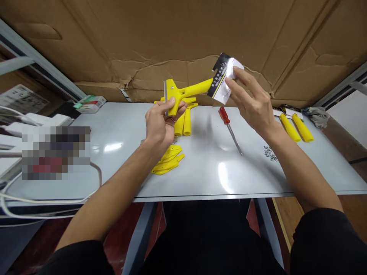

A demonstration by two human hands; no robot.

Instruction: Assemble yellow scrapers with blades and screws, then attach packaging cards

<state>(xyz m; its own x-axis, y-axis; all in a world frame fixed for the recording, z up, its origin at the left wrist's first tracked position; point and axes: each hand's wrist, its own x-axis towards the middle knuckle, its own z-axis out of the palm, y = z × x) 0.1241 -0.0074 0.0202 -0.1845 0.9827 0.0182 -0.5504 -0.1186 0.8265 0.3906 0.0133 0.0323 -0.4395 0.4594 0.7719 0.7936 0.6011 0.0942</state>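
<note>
Yellow scraper in both hands' space: it was raised over the table, just above the middle of the frame, its blade edge to the left. Behind it, brown cardboard filled the top of the frame. The grey-white table ran across the middle. The left hand gripped the scraper's head, thumb on top; the right hand, right of centre, pinched a printed card between its fingers. A white label at the far left bore large handwritten figures, seemingly starting "22", though angle and blur left the rest doubtful. More yellow scrapers lay beneath the left hand, and two yellow-handled tools at the right. A red-handled screwdriver lay right of centre. The card overlapped the handle's end; its black band carried rows of pale characters too small to read. A small green-and-white box, upper left, had illegible print. Yellow covers lay below the left hand, and small screws right of the screwdriver.
</note>
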